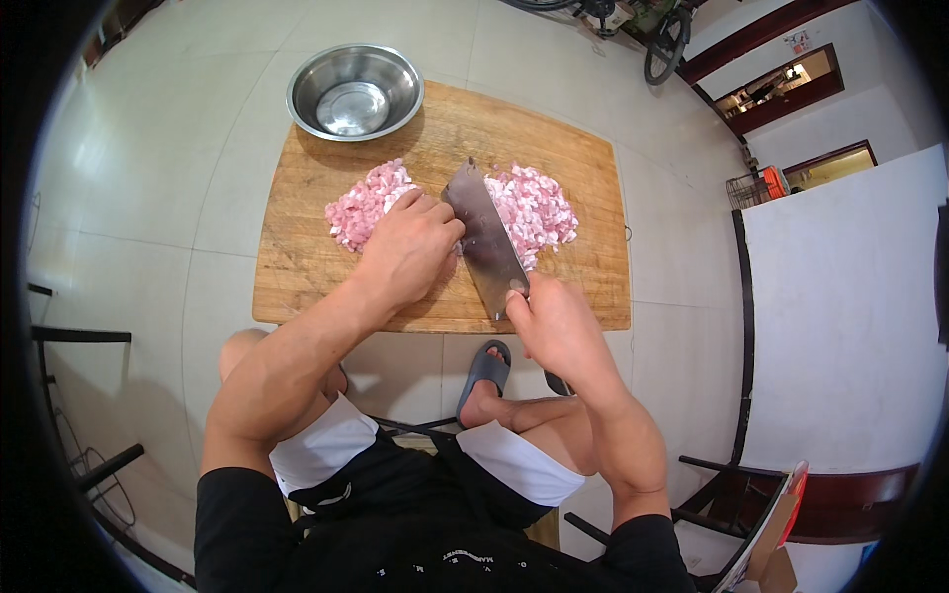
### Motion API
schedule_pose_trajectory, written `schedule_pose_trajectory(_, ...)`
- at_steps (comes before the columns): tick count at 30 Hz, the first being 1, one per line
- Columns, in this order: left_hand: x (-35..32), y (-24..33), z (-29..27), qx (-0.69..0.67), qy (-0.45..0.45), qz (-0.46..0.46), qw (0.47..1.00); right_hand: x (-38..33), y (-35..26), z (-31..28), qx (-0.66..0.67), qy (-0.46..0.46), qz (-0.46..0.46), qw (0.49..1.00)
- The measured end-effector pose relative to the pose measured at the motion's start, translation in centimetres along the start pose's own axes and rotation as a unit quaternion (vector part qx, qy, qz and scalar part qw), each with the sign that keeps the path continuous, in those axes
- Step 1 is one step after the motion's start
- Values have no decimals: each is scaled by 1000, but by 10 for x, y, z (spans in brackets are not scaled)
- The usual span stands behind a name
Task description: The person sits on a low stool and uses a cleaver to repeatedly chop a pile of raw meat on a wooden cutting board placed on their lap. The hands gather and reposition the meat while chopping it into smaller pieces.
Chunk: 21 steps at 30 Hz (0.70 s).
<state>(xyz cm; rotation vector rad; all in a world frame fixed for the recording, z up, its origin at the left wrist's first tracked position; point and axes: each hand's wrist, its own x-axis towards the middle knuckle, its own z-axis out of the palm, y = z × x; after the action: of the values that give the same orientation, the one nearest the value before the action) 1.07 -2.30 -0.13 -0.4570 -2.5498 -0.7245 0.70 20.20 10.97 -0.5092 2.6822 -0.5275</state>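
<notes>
My right hand point(554, 314) is closed round the handle end of a broad cleaver point(484, 237), its thumb against the flat of the dark blade. The cleaver's edge is down at a wooden cutting board point(445, 119). Close to the left side of the blade, my left hand point(413, 242) rests with its fingers curled under and the knuckles by the steel; what they hold is mostly hidden. A heap of pink diced meat point(371, 206) lies just beyond the left hand. More diced meat point(534, 210), mixed with white fat, is piled to the right of the blade.
A round steel bowl point(354, 94) stands on the board's far left corner, with nothing in it. Below the board's near edge are my knees and a grey slipper point(484, 374). Dark chair legs point(84, 336) stand at left. A white cabinet point(840, 316) is at right.
</notes>
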Motion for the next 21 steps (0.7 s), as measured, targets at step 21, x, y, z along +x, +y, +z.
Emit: schedule_pose_trajectory(21, -1, 2, 4, 20, -35, 1, 999, 89, -4, 31, 24, 50, 17, 998)
